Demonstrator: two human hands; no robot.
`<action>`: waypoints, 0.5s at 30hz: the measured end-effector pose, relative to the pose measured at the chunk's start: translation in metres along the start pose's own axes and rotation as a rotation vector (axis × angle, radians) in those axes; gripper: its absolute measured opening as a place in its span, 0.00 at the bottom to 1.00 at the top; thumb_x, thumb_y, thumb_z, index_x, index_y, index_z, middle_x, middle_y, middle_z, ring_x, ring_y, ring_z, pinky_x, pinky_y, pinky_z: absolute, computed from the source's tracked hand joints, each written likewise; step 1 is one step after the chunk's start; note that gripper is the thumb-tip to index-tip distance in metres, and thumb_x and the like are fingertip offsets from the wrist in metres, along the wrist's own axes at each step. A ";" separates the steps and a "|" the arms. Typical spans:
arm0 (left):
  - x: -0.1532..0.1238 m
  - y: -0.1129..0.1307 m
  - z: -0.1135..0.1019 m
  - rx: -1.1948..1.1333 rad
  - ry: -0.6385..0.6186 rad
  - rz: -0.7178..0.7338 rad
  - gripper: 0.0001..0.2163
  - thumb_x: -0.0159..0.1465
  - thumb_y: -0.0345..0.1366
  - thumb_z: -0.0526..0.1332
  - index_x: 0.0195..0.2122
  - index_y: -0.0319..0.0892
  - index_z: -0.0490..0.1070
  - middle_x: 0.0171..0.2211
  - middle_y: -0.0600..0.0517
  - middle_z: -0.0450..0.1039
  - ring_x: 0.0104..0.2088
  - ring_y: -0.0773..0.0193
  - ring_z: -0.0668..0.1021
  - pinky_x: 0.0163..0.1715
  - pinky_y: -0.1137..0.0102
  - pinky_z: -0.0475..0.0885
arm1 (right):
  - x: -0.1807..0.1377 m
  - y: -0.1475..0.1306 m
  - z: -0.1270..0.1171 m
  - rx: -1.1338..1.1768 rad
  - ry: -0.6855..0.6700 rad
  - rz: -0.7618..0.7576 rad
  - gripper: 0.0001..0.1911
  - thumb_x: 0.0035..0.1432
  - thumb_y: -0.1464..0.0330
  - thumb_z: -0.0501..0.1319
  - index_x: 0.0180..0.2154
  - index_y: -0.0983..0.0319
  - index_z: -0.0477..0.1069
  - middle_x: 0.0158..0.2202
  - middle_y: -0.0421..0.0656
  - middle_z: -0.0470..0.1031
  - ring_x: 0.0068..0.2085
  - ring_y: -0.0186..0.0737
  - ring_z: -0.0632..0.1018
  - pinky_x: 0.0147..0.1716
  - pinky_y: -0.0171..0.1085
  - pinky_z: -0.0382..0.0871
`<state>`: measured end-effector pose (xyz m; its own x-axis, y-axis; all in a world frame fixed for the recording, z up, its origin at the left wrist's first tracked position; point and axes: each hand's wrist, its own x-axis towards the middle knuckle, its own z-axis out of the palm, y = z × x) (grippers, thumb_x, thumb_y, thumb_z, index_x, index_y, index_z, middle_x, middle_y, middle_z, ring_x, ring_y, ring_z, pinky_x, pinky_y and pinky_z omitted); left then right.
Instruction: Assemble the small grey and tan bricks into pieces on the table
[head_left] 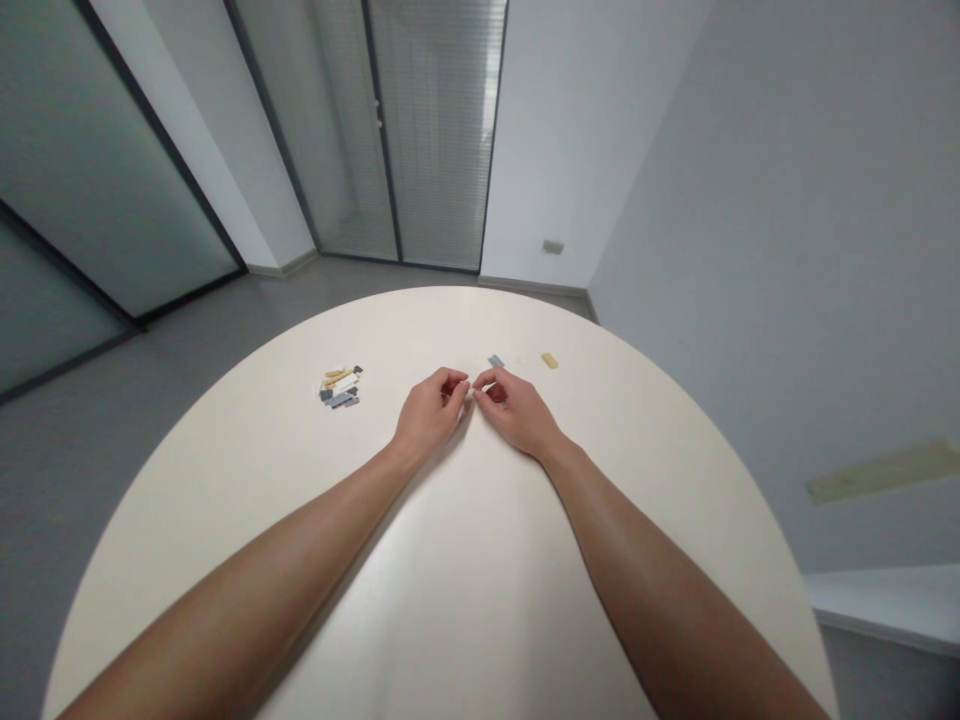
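Note:
My left hand (433, 408) and my right hand (516, 408) meet fingertip to fingertip over the middle of the round white table (465, 600). Both are closed in a pinch. Whatever sits between the fingertips is too small and too hidden to name. Just beyond my right hand lies a small grey-blue piece (496, 360), like a toy building brick. A flat tan piece (550, 360) rests farther right, with a tiny whitish bit (520, 361) between the two.
To the left on the table is a loose pile of small pieces (342, 387) in grey, white, tan and black. The table's curved far edge (450, 289) faces glass doors (435, 130). A wall (810, 250) stands on the right.

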<state>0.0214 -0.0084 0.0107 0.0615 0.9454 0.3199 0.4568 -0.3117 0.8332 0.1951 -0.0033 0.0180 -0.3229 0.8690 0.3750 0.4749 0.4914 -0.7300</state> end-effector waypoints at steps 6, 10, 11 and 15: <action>0.001 -0.001 0.001 0.020 0.011 0.001 0.11 0.68 0.38 0.58 0.46 0.41 0.76 0.43 0.46 0.81 0.41 0.59 0.80 0.44 0.64 0.74 | 0.000 0.001 0.000 -0.011 0.007 0.002 0.07 0.63 0.65 0.58 0.41 0.59 0.72 0.37 0.43 0.79 0.34 0.38 0.77 0.38 0.38 0.69; 0.001 -0.001 0.001 0.047 0.034 0.003 0.12 0.67 0.38 0.58 0.48 0.41 0.76 0.45 0.45 0.81 0.43 0.58 0.80 0.47 0.62 0.73 | 0.000 0.001 0.000 -0.057 0.057 0.009 0.06 0.63 0.65 0.59 0.41 0.58 0.72 0.36 0.41 0.79 0.34 0.39 0.78 0.38 0.39 0.69; 0.001 -0.001 0.001 0.046 0.035 0.004 0.12 0.67 0.38 0.58 0.48 0.41 0.76 0.45 0.45 0.81 0.43 0.58 0.80 0.48 0.62 0.73 | 0.001 0.001 0.000 -0.065 0.087 0.010 0.06 0.63 0.65 0.59 0.40 0.58 0.72 0.36 0.41 0.79 0.35 0.39 0.78 0.38 0.39 0.69; 0.001 -0.001 0.001 0.039 0.035 0.002 0.11 0.67 0.37 0.58 0.47 0.42 0.75 0.43 0.46 0.81 0.42 0.59 0.80 0.47 0.63 0.73 | 0.004 0.004 0.000 -0.079 0.294 0.035 0.07 0.62 0.64 0.59 0.41 0.58 0.71 0.39 0.43 0.79 0.38 0.41 0.79 0.42 0.41 0.70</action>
<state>0.0223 -0.0070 0.0097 0.0315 0.9406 0.3379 0.4913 -0.3090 0.8143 0.1959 0.0021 0.0164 -0.0597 0.8589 0.5086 0.5477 0.4541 -0.7027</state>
